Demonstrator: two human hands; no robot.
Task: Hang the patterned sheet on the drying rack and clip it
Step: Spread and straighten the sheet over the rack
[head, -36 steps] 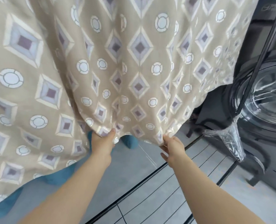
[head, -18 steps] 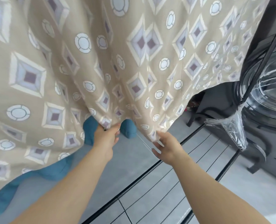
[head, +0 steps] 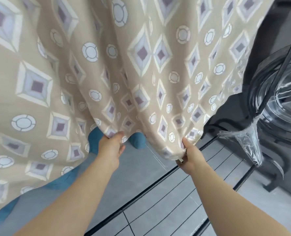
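Observation:
The patterned sheet (head: 141, 68), beige with purple diamonds and white circles, hangs down in front of me and fills most of the view. Its blue underside (head: 138, 140) shows at the lower edge. My left hand (head: 111, 146) pinches the sheet's bottom hem near the middle. My right hand (head: 189, 154) grips the hem further right, with fabric bunched in its fingers. The rack bar that carries the sheet is hidden above. A thin black rod of the rack (head: 281, 65) slants down at the right.
A dark washing machine (head: 281, 103) with a round glass door stands at the right, close to the sheet's edge. Crumpled clear plastic (head: 248, 143) hangs from the black rod. Grey floor tiles and a black door track (head: 141, 198) lie below my arms.
The sheet has swung closer and its folds have shifted. My right hand has taken a fuller grip on the hem and moved right, away from my left hand.

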